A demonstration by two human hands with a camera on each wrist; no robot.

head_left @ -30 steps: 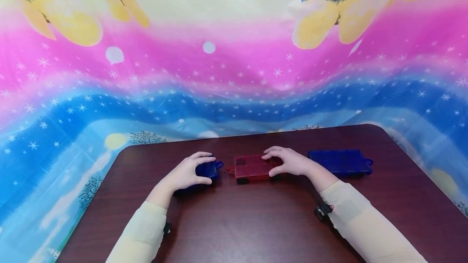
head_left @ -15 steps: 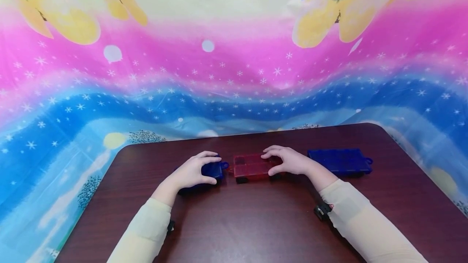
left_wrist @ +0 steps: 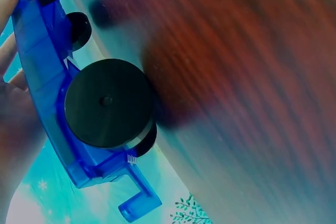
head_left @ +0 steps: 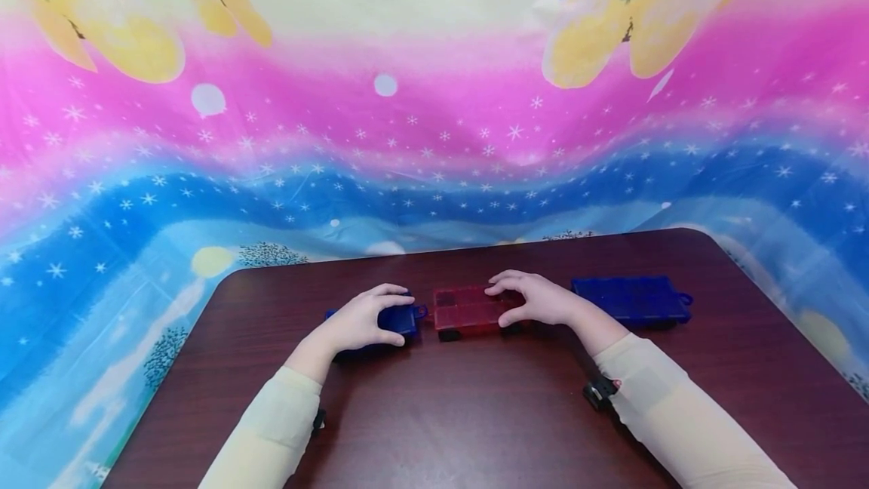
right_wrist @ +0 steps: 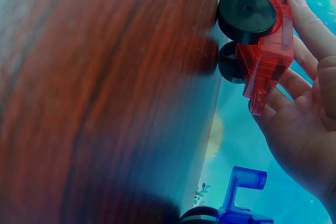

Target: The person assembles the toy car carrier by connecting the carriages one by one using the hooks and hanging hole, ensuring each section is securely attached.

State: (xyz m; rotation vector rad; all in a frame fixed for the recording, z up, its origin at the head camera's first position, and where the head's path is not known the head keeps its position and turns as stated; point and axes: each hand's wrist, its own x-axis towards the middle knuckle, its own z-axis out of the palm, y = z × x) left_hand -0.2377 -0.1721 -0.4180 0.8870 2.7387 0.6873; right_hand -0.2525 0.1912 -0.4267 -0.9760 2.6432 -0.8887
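Note:
My left hand (head_left: pixel 356 319) grips a translucent blue toy wagon (head_left: pixel 399 318) with black wheels, thumb on the near side and fingers on the far side. The wagon's right-end loop (head_left: pixel 421 312) meets the red tow bar of a translucent red toy wagon (head_left: pixel 462 309); whether they are hooked together I cannot tell. Around the right end of the red wagon, my right hand (head_left: pixel 536 299) curls its thumb and fingers. The right wrist view shows the red wagon's black wheel (right_wrist: pixel 247 17) at the tabletop. In the left wrist view, a blue bent hitch (left_wrist: pixel 140 207) sticks out.
A second blue wagon (head_left: pixel 627 300) stands to the right, behind my right wrist, its loop pointing right. All sit on a dark reddish-brown table (head_left: pixel 448 413). A colourful printed curtain (head_left: pixel 441 134) hangs behind the table's far edge.
My left hand has slid the blue wagon rightward until its loop reaches the red wagon's tow bar. The right hand and red wagon have stayed nearly still.

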